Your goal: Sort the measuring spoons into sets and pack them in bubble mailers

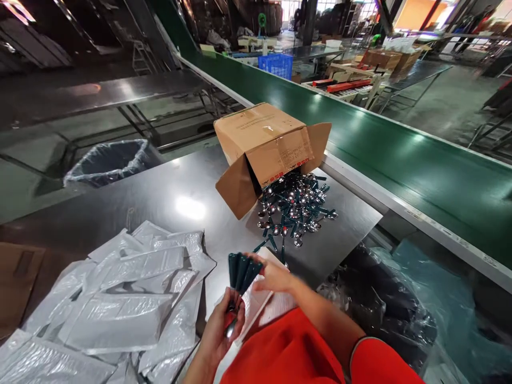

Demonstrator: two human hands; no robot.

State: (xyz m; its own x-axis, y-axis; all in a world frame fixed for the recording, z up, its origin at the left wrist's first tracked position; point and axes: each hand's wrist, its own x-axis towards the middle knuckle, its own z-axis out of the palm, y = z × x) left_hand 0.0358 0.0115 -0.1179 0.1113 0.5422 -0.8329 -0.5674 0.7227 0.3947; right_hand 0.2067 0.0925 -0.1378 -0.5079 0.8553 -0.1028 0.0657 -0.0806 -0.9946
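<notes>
My left hand [227, 324] is wrapped round the metal ends of several spoons [241, 273], whose dark green handles fan upward. Fingers of my right hand [272, 273] are at the upper right side of these handles; whether they grip one is hard to tell. Beneath my hands lies a white padded envelope [256, 305], partly covered by them. Beyond, a heap of green-handled metal spoons [294, 208] spills from a tipped cardboard box [266, 133] with its flaps open. At the left, white padded envelopes [120, 320] form a pile.
The metal table [160, 197] borders a green conveyor belt [360, 133] running behind and to the right. A plastic-lined bin [112, 162] stands beyond the left edge. Dark and clear plastic bags [376, 298] lie low at the right, and brown cardboard [18, 282] at the far left.
</notes>
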